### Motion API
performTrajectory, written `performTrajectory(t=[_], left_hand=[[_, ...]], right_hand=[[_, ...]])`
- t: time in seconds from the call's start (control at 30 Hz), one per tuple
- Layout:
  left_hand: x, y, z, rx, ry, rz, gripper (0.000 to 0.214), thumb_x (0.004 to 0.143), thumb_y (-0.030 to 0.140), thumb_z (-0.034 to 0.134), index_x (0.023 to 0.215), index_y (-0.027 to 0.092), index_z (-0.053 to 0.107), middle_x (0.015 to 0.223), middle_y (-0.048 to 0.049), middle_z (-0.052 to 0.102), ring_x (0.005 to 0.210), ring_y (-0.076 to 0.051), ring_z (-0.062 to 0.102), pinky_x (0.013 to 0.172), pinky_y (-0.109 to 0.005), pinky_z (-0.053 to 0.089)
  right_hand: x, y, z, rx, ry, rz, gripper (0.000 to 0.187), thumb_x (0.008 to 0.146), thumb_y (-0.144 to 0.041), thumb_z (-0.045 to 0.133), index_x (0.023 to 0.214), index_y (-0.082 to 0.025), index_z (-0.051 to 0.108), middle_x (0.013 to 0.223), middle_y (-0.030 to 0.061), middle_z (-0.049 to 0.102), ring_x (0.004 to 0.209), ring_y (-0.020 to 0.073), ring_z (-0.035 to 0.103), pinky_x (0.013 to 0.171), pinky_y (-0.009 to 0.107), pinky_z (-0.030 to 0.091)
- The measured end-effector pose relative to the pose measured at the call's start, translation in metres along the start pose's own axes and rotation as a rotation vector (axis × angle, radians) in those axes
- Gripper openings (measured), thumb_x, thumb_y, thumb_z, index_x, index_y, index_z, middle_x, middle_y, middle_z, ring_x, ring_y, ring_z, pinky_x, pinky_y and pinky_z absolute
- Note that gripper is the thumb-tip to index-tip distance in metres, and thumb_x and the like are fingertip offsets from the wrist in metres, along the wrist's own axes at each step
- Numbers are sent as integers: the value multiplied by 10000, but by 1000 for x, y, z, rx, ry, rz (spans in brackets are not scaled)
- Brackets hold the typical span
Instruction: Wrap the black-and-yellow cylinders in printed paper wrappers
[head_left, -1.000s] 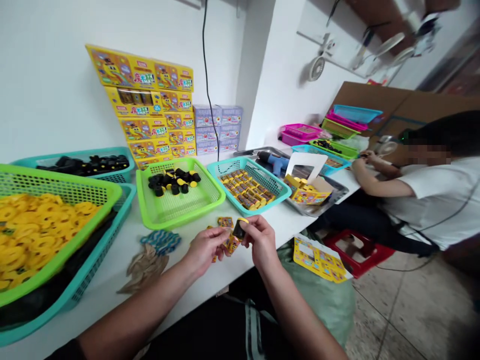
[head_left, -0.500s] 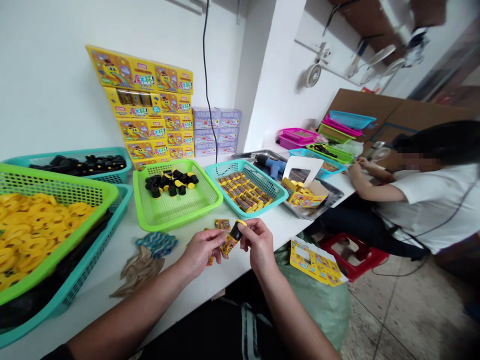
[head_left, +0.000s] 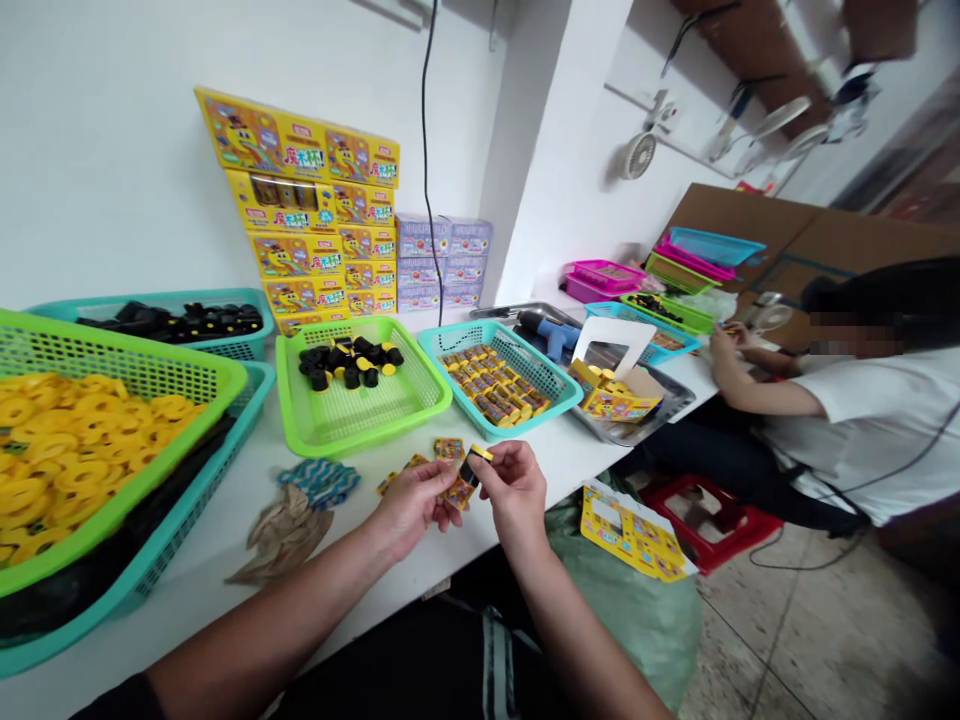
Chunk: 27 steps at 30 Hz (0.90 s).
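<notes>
Between my two hands is a small black cylinder with a yellow end (head_left: 472, 465), tilted over the table front. A yellow printed label (head_left: 457, 494) lies against its lower side. My left hand (head_left: 409, 510) pinches the label and the lower part of the cylinder. The thumb and fingers of my right hand (head_left: 517, 492) are closed on its yellow-ended top. Just behind my hands, more printed labels (head_left: 448, 449) lie on the white table. Beyond them, a light green basket (head_left: 360, 425) holds bare black-and-yellow cylinders, and a teal basket (head_left: 499, 428) holds labelled ones.
Yellow rings fill a green basket (head_left: 217, 385) at left. A crumpled cloth (head_left: 292, 535) lies near my left forearm. A metal tray (head_left: 670, 405) bears an open yellow box (head_left: 619, 402) and a blue tool (head_left: 555, 335). Another person (head_left: 847, 400) sits at right.
The cylinder has tipped further over, and the label now sits closer against its side between my fingers. My view has shifted slightly left.
</notes>
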<state>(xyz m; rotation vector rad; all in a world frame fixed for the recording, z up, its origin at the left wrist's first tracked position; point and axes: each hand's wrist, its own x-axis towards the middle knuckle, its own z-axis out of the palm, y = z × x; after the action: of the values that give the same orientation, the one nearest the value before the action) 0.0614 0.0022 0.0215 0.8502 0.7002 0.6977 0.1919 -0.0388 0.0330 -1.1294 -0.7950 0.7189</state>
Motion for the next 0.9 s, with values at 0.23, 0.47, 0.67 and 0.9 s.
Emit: performTrajectory(t=[0.23,0.47,0.67,0.9], left_hand=[[1,-3,-5,24,-24,72,372,665,429,822,856,129,716,762,-62,688,650,-141,622,545,-233,425],[0,-5,-2,-19,-48,48,394,680,477,805,849,129,728,753,-76,706,614,-152,627,588,-271,462],[-2,-7,-1,-70,-65,4,395,696,469,800,869,123,721,759,-81,713,636,-174,657,592,-266,467],[-9,0,6,-110,-3,-55,411,592,421,873,862,153,718,739,-65,717,627,-189,648,574,-280,496]], right_hand=[[-1,5,-2,-39,-48,-16,347,672,-345,812,805,-204,524,623,-73,531,459,61,458,393,179,388],[-5,10,-3,-67,-45,-98,309,710,-302,787,845,-209,525,648,-80,517,473,57,449,433,185,383],[-8,5,-1,-86,-28,-80,310,699,-315,771,826,-211,508,622,-85,513,444,56,428,406,180,382],[-9,-4,3,11,-76,31,364,658,-359,779,779,-219,465,557,-102,478,415,55,393,391,176,360]])
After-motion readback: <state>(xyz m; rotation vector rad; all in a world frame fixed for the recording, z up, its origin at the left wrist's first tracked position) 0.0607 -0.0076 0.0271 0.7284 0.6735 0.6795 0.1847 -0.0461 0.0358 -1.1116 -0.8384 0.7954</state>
